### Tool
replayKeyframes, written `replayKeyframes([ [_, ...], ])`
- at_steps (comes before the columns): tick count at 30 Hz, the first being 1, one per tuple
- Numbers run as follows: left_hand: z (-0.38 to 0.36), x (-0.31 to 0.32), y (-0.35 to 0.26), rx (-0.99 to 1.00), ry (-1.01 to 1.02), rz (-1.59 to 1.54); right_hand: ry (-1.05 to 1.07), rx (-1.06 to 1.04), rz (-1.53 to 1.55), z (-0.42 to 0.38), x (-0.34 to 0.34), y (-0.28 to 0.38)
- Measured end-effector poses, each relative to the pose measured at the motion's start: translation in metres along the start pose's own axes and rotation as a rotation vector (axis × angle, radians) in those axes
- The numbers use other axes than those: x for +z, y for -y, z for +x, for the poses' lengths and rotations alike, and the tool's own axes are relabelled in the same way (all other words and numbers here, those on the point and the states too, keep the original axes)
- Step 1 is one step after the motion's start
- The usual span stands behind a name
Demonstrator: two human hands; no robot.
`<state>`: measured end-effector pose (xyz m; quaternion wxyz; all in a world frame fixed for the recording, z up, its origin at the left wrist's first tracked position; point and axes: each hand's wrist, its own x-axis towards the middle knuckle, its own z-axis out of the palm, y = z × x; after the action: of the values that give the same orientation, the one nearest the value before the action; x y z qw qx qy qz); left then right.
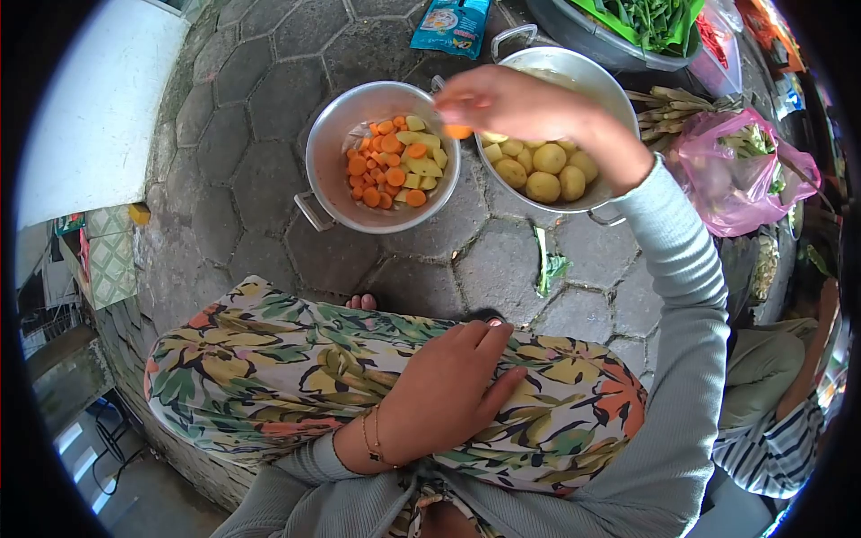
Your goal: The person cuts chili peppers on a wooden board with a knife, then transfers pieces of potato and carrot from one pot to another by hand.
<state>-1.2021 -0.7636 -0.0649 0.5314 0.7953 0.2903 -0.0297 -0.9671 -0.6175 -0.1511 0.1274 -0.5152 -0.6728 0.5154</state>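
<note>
My right hand [511, 103] is over the gap between two metal pots, slightly blurred, with its fingers pinched on an orange carrot piece [457, 132]. Below and to its left stands a pot [325, 170] containing cut carrots [369, 170] and pale yellow potato chunks [429, 168]. Under my right wrist is a second pot [619, 90] with peeled potatoes [549, 160], apparently in liquid; the hand and forearm hide part of it. My left hand [444, 390] rests on the floral cloth [296, 368] across my lap, thumb apart from the fingers, nothing visible in it.
At the back are a blue packet [451, 27] and a large basin [574, 31] of cut greens [650, 27]. A pink plastic bag [717, 202] of vegetables lies to the right. A leaf scrap [550, 264] is on the stone paving. Another person [762, 377] sits at the right edge.
</note>
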Motion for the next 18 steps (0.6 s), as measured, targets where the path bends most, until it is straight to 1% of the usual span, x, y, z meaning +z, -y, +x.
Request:
replayKeyframes([
  [2,0.0,-0.001,0.0,-0.001,0.001,0.016,-0.463,-0.3,-0.052,0.006,0.025,0.019],
  [3,-0.001,-0.001,0.0,-0.013,0.004,0.016,-0.466,-0.3,-0.054,0.007,0.019,0.015],
  [5,-0.001,-0.002,-0.001,-0.022,0.0,0.014,-0.393,-0.156,-0.363,0.005,-0.003,0.0],
  [7,-0.002,-0.003,-0.002,-0.007,-0.031,0.001,-0.258,0.135,-0.318,-0.005,-0.006,-0.025],
  [9,-0.001,-0.004,-0.002,-0.007,-0.033,-0.006,0.014,0.309,-0.264,-0.002,0.007,-0.071],
  [10,-0.001,-0.004,-0.002,-0.008,-0.028,-0.011,0.016,0.314,-0.257,-0.003,0.02,-0.088],
  [12,-0.001,-0.003,-0.002,-0.007,-0.006,-0.008,-0.19,0.287,-0.482,-0.01,0.042,-0.106],
  [13,0.001,-0.004,-0.002,-0.002,0.002,0.001,-0.195,0.29,-0.481,-0.012,0.046,-0.11],
  [15,0.002,-0.004,-0.003,0.004,0.009,0.005,-0.292,0.331,-0.681,-0.013,0.05,-0.107],
  [16,0.003,-0.003,-0.003,0.006,0.017,0.007,-0.294,0.332,-0.681,-0.012,0.052,-0.107],
  [18,0.003,-0.002,-0.003,0.012,0.008,0.017,-0.311,0.355,-0.819,-0.012,0.055,-0.11],
])
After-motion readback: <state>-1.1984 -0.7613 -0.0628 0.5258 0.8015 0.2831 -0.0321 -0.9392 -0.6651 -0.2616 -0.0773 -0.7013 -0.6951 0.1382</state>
